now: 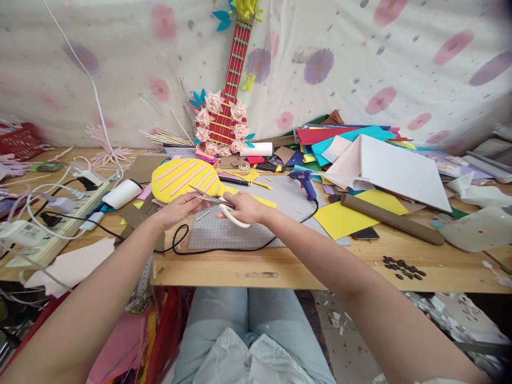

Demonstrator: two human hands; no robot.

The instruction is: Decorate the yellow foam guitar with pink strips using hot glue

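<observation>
Right hand (245,207): centre of frame, fingers curled through the white handles of the scissors (224,205), blades pointing left, parted for a cut.
Left hand (178,209): just left, fingertips pinching something small at the blades, too small to identify.
Cutting mat (224,234): grey, under both hands.
Yellow guitar cutout (184,178): just beyond, pink strips on it.
Glue gun (304,184): right of centre, on the mat.
Red paper guitar (228,101): top centre, leaning on the cloth.

**Foam, paper, steel and bare wood**

The scissors (224,205) pair dull grey metal blades with glossy white plastic handles. At their 11 o'clock, the yellow guitar cutout (186,178) looks like matt, smooth foam sheet with pink strips. The cutting mat (224,234) underneath is matt grey and finely gridded. The table (280,269) is pale unvarnished wood, scuffed at its edge. At 3 o'clock lies a rough brown cardboard tube (392,218).
</observation>
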